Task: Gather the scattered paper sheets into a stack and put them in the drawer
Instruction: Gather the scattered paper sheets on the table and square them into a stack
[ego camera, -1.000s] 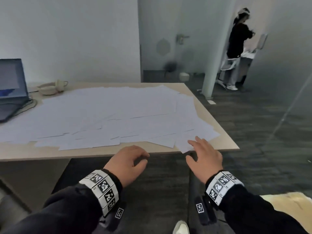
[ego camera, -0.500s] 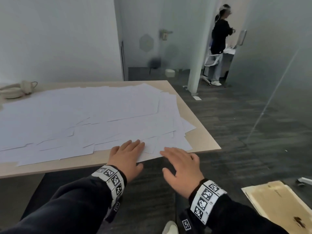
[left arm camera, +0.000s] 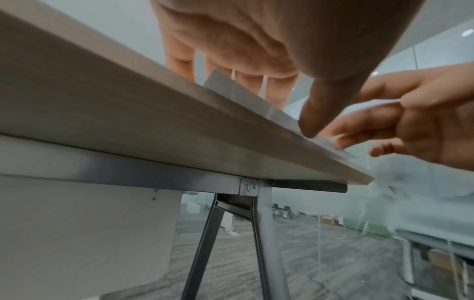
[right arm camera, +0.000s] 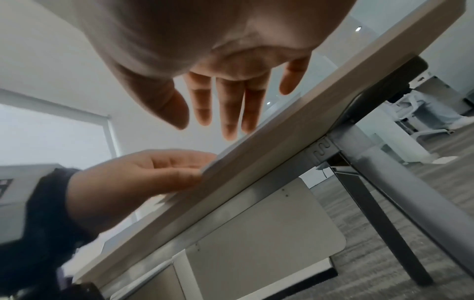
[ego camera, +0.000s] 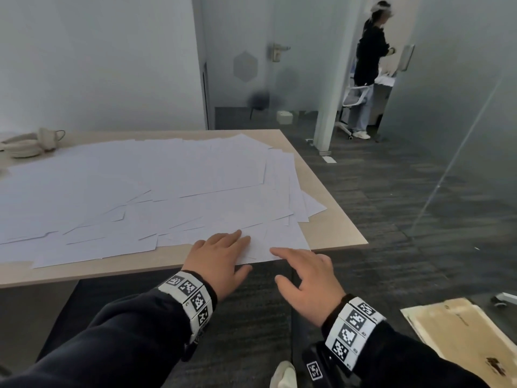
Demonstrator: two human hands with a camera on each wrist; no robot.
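A: Any legible writing?

B: None. The only markings were black-and-white square code tags on the wrist bands; four showed on the left band, four on the right. No brand readable anywhere.

A: Left hand?

B: Left hand lay palm down at the near edge of the table. Fingers were straight, slightly spread, resting flat on the nearest paper sheets. The left wrist view showed the thumb hanging below the overhanging sheet edge. Whether the thumb touched it could not be told. Nothing was clasped.

A: Right hand?

B: Right hand was just beside the left, palm down, fingers extended and apart. The index fingertip reached the near corner of the front sheet. The rest of the hand was off the table, over the floor. The right wrist view showed the fingers straight, above the table edge, holding nothing.

A: Sheet count?

B: Not countable. They were white, overlapping, spread over most of the tabletop, a few corners overhanging the right and near edges. No stack formed. A drawer was not identifiable in any view.

A: Other items?

B: Pale masks lay at the far left of the table. One manila-coloured board lay on the floor to the right. One person in dark top stood in the far doorway.
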